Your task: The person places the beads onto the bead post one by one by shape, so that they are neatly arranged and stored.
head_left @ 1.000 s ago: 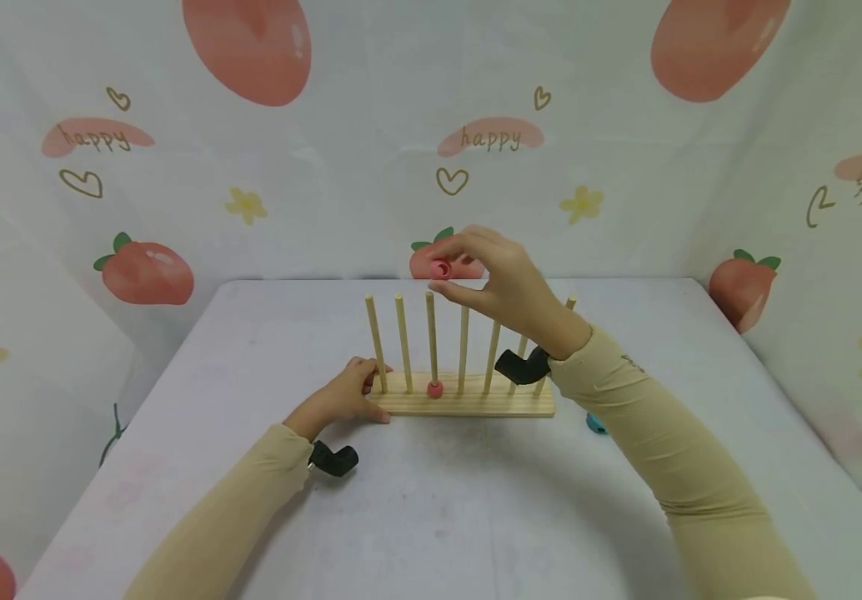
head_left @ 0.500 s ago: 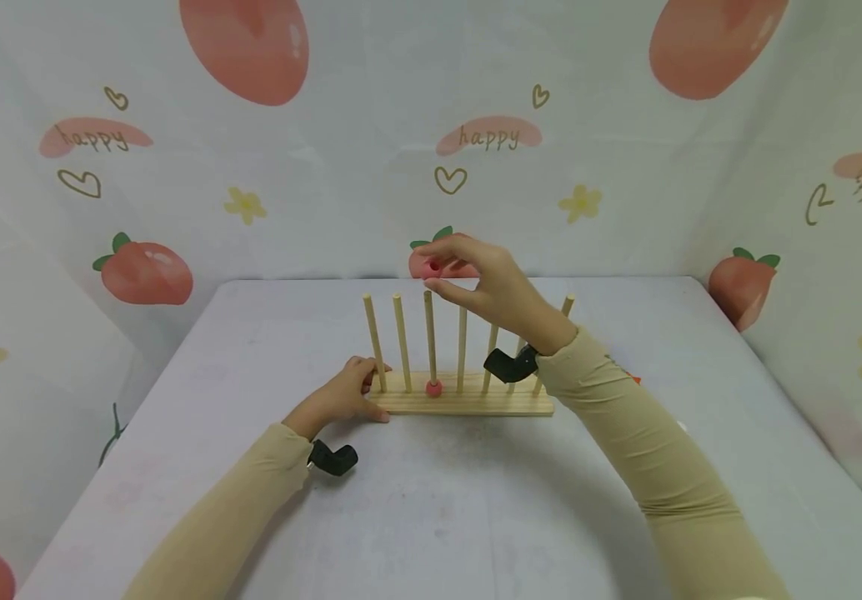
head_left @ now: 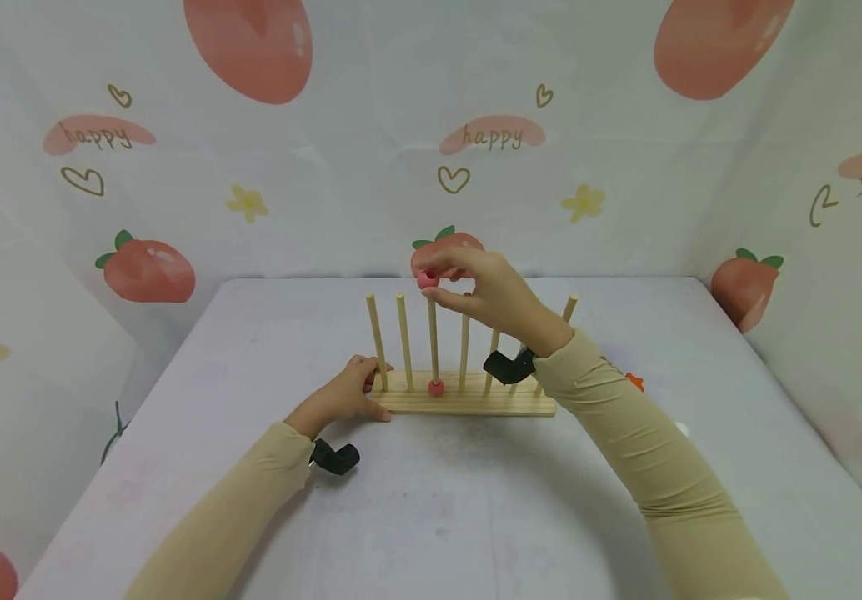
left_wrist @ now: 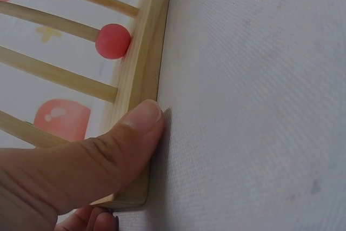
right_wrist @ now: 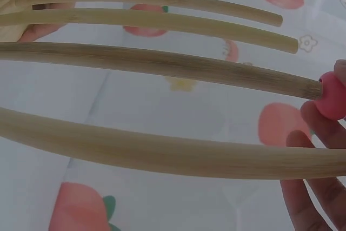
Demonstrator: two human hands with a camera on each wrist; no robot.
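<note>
In the head view my right hand [head_left: 487, 287] pinches a pinkish-red bead [head_left: 428, 279] between thumb and fingers at the top of the third peg from the left. The right wrist view has that bead [right_wrist: 331, 97] meeting the tip of a wooden peg [right_wrist: 216, 71]. At the left end of the wooden peg rack [head_left: 468, 403], my left hand [head_left: 344, 393] grips the base, thumb [left_wrist: 116, 150] on its front edge. A second red bead [head_left: 436, 388] sits at the bottom of the same third peg, and shows as a round red bead [left_wrist: 113, 41] in the left wrist view.
Several upright pegs, such as the leftmost peg [head_left: 377, 342], line the base. Partly behind the right sleeve lie a small orange-red piece [head_left: 634, 382] and a white piece [head_left: 682, 428]. A patterned cloth [head_left: 341, 167] hangs behind the table [head_left: 431, 517].
My right hand has moved left and a little down, bringing its bead from above the rack onto the third peg's tip. The orange-red and white pieces have come into view. My left hand stays put.
</note>
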